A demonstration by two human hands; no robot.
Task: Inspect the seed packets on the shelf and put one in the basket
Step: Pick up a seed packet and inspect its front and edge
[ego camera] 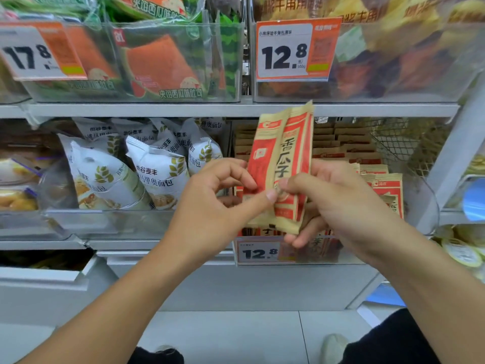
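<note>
Two hands holding up red-and-tan paper seed packets point(282, 164), possibly two together, before the clear shelf bin point(420, 206), left hand point(217, 195) thumb and right hand point(338, 198) fingers pinching them.

Bare forearms, no sleeves; dark trousers point(393, 342); pale shoe point(332, 346).
</note>
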